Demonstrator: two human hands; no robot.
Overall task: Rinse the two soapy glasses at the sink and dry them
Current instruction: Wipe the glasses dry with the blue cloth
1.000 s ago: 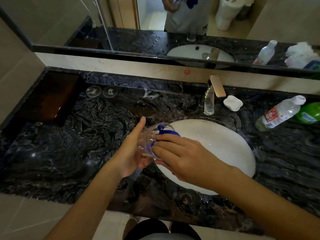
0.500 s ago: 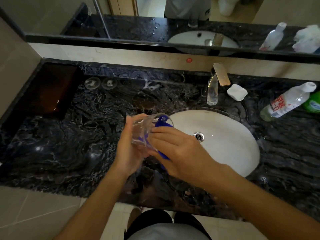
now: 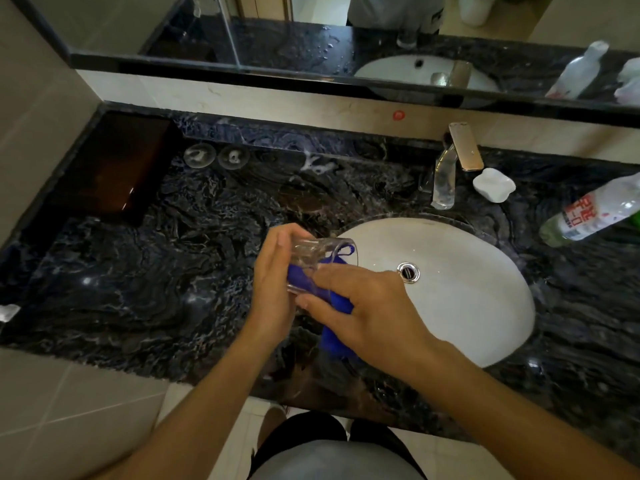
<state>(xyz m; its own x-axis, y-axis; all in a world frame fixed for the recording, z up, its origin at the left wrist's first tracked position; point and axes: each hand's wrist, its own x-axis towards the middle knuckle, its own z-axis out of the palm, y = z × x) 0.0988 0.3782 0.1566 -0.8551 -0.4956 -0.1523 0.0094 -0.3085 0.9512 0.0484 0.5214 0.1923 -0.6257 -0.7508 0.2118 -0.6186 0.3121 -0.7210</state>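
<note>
A clear glass (image 3: 320,252) lies on its side above the left rim of the white sink (image 3: 467,306), mouth toward the basin. My left hand (image 3: 277,289) grips its base end, with the palm wrapped around the wall. A blue cloth (image 3: 337,323) is stuffed into the glass and hangs out below it. My right hand (image 3: 367,306) is closed on the cloth at the glass's mouth. In the mirror, a second clear glass-like shape (image 3: 407,38) shows near the counter's front edge; on the counter itself I cannot see it.
The dark marble counter (image 3: 156,271) is wet. A chrome faucet (image 3: 445,181) with a gold handle stands behind the sink, and a white soap dish (image 3: 493,185) sits beside it. A plastic bottle (image 3: 595,213) lies at far right. Two round wet marks (image 3: 214,156) are at back left.
My left hand's fingers have closed around the glass, and the glass has turned in my hands. More of the blue cloth hangs out below my right hand. The view has tilted down slightly.
</note>
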